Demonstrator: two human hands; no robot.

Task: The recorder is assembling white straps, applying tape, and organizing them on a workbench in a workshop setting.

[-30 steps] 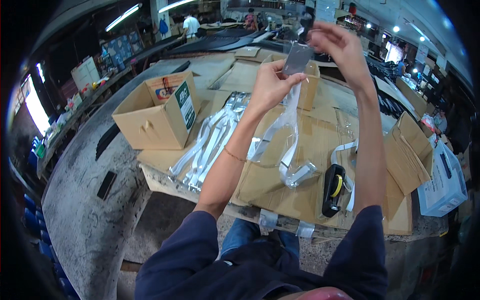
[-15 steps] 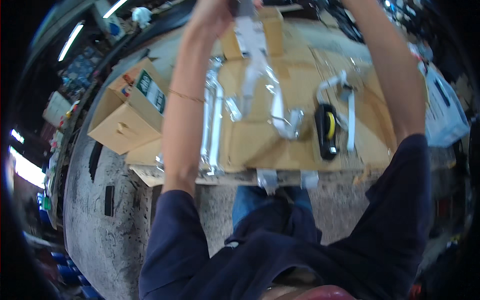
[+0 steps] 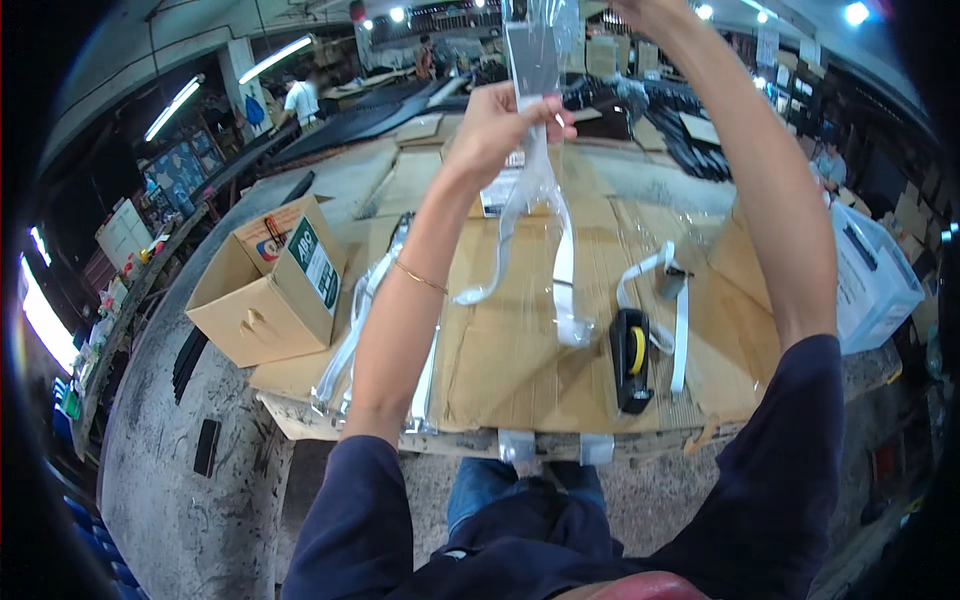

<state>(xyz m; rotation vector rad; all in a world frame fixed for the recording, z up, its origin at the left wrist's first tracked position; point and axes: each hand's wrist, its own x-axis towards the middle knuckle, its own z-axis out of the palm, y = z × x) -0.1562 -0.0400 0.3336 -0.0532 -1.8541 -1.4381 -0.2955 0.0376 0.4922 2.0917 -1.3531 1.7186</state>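
My left hand [image 3: 500, 135] is raised over the far part of the table, its thumb and fingers closed on a clear plastic sleeve [image 3: 535, 60] with a grey panel inside. White straps [image 3: 563, 255] hang from it in two strands; their lower ends are down near the cardboard. My right hand [image 3: 645, 12] is at the upper edge, close to the sleeve's right side. Its fingers are mostly cut off, so I cannot tell what it grips. Nearer me, a black tape dispenser [image 3: 631, 375] with a yellow core stands beside a white strap [image 3: 681, 340] and a small metal piece [image 3: 673, 283].
Flattened cardboard [image 3: 500, 370] covers the table. An open carton [image 3: 265, 290] stands at left, beside several plastic-wrapped white straps [image 3: 350, 350] partly behind my left forearm. A translucent bin [image 3: 870, 280] is at right. Other people [image 3: 302, 100] are far off.
The view has tilted up, showing more of the room. My left hand and the sleeve now show more fully, and part of my right hand has come into the picture.
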